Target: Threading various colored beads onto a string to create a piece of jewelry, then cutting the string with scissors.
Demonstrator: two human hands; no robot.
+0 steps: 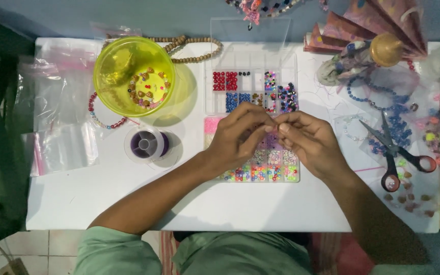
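Left hand [240, 137] and right hand [309, 140] meet — fingers pinched tip to tip.

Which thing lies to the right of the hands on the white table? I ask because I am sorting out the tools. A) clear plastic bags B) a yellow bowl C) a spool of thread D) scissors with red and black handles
D: the scissors lie right of the right hand, while the yellow bowl, spool and plastic bags sit to the left of the left hand.
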